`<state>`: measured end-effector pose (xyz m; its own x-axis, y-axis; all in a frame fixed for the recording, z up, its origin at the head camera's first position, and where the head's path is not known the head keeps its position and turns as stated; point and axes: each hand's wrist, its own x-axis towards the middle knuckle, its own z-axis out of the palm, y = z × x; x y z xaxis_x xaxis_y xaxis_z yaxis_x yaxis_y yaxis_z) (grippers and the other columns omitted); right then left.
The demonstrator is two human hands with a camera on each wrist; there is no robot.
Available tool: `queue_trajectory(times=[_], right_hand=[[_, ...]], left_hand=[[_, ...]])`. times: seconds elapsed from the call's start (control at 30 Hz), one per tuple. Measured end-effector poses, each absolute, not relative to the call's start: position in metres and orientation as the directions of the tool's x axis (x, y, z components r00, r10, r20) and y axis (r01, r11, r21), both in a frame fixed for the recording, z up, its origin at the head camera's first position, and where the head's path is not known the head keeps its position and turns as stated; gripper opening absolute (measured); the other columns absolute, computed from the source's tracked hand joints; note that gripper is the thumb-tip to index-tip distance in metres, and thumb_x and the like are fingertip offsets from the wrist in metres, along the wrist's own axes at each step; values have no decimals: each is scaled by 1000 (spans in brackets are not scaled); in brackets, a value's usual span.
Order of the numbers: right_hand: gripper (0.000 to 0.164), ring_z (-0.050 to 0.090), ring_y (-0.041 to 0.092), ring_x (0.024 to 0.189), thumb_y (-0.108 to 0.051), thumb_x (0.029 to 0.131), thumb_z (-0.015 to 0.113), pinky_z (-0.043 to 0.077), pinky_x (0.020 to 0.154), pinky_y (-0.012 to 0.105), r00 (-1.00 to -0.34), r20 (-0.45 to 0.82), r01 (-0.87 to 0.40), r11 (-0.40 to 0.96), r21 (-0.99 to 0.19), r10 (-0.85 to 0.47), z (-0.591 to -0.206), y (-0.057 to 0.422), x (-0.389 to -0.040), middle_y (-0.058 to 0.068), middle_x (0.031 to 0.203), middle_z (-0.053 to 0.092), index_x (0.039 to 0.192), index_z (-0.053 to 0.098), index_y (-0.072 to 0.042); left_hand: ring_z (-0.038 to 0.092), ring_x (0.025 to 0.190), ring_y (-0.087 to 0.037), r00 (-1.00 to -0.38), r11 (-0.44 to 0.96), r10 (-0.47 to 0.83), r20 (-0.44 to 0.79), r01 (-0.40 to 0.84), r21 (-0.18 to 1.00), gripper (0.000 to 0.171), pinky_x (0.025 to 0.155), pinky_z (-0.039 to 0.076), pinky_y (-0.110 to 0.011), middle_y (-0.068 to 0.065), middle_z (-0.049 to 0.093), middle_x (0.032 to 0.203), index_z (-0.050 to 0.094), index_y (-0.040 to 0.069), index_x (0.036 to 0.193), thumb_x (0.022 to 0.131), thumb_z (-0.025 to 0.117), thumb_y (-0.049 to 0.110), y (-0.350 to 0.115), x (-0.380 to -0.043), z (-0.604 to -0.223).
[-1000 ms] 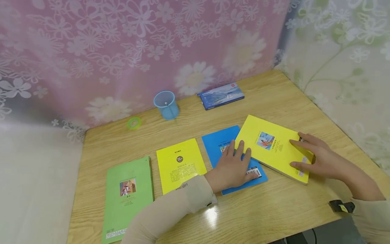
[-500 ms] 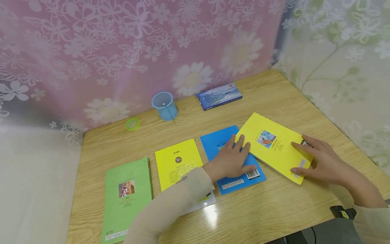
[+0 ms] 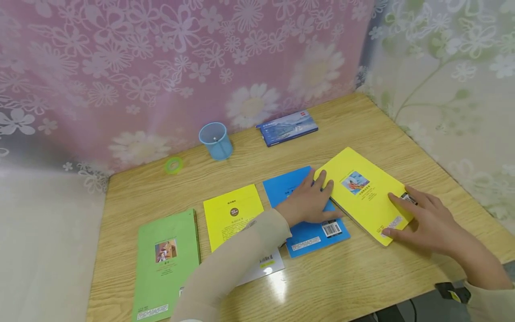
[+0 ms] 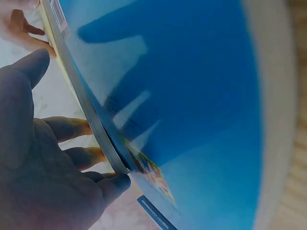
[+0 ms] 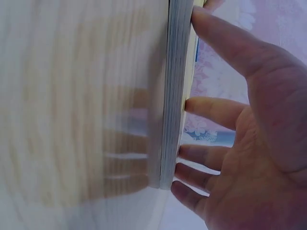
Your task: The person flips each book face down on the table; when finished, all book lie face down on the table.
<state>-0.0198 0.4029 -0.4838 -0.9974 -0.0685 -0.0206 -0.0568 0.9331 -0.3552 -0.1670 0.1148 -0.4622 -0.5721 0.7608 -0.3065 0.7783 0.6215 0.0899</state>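
Observation:
A thick yellow book [image 3: 372,203] with a small picture lies slanted on the table, one corner beside or over the blue book [image 3: 307,237]. My right hand [image 3: 432,226] rests spread fingers and thumb on its right end. In the right wrist view, the fingertips of the right hand [image 5: 268,143] touch the cover above the page edges [image 5: 175,86]. My left hand [image 3: 307,201] reaches over the blue book, its fingertips at the yellow book's left corner. The left wrist view shows the left hand [image 4: 53,172] with fingers extended beyond the blue cover [image 4: 201,81].
Left of the blue book lies another yellow book [image 3: 231,223], partly hidden by my left sleeve [image 3: 241,250]. A green book [image 3: 165,281] is farther left. Along the back stand a tape roll [image 3: 167,166], a blue pencil cup [image 3: 219,146] and a flat blue box [image 3: 289,129].
The thick yellow book has turned clockwise under my hands. My left hand has shifted slightly away from me, uncovering more of the blue book. The right hand has moved slightly nearer me.

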Motion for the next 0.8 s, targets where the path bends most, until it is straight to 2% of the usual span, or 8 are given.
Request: queue_trajectory(times=[0.13,0.3,0.57,0.8], right_hand=[[102,30,66,133,-58,77,87,32,97,77,-999,-22,-30,947,-320,-39,-484,400,-16,39,162,28,156,48,-6],[103,29,70,132,-61,81,84,33,92,80,-999,-49,11,951,-309,-5,-484,395,-11,42,161,26,159,44,-6],[102,30,74,129,-61,83,82,35,88,83,-996,-90,47,953,-300,20,-480,390,-5,46,156,27,157,45,-1],[101,31,75,126,-61,87,78,38,87,82,-988,-156,67,955,-289,22,-474,387,-1,49,155,24,158,42,1]], left_hand=[[-4,167,-37,-573,632,745,-342,770,87,96,136,10,-44,-7,5,180,19,22,170,97,35,83,122,-173,-462],[-11,167,-29,-583,668,701,-411,738,95,98,136,6,-51,0,-3,180,10,30,170,95,34,87,128,-177,-457],[-9,167,-23,-600,705,663,-447,702,102,94,134,-4,-59,5,-7,179,4,36,170,95,32,87,135,-179,-450],[-9,167,-24,-612,707,652,-447,704,66,96,134,-6,-59,6,-8,179,2,38,169,94,34,87,142,-180,-452]])
